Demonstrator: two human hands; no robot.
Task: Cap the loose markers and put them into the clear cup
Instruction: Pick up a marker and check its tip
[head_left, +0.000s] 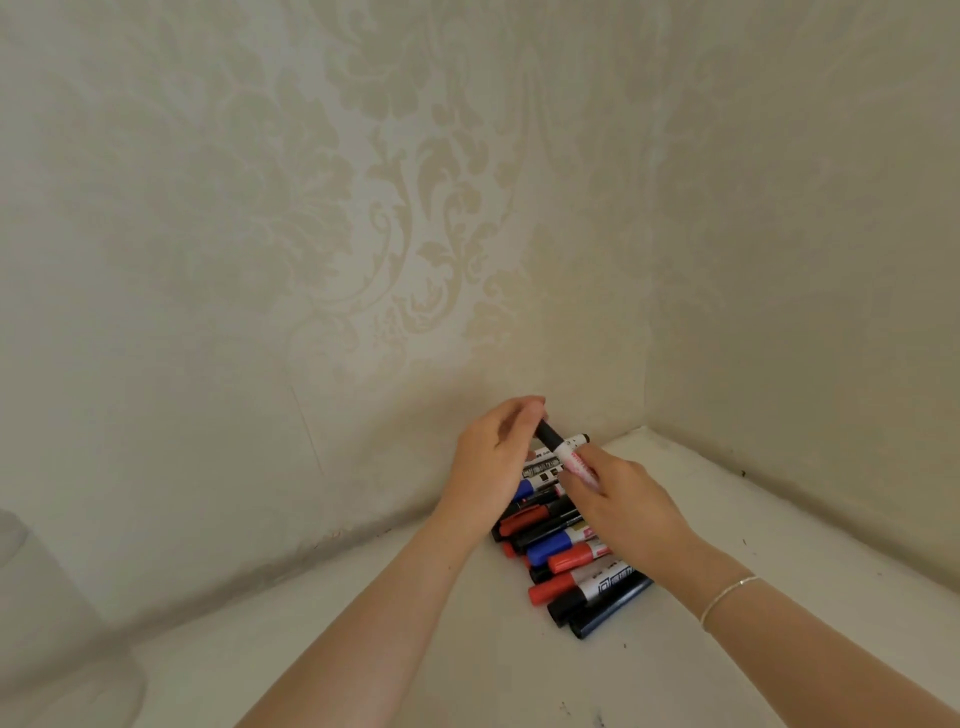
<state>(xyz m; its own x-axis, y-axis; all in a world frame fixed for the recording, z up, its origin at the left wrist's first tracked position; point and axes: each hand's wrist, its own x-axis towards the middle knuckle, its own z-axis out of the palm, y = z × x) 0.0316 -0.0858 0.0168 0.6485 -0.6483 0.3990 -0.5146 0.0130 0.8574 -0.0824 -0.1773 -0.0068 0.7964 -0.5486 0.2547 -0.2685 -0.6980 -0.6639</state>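
Observation:
A pile of markers (569, 558) with red, blue and black caps lies on the white table near the corner of the walls. Above the pile I hold one white marker (570, 457) with red lettering. My right hand (618, 499) grips its barrel. My left hand (493, 457) pinches the black cap (548, 433) at the marker's upper end. The cap sits on the marker's tip. A clear cup (31, 597) shows faintly at the far left edge, blurred and partly cut off.
Patterned beige walls (415, 208) meet in a corner right behind the markers. The white table (519, 675) stretches toward me and to the left. A thin bracelet (727, 597) circles my right wrist.

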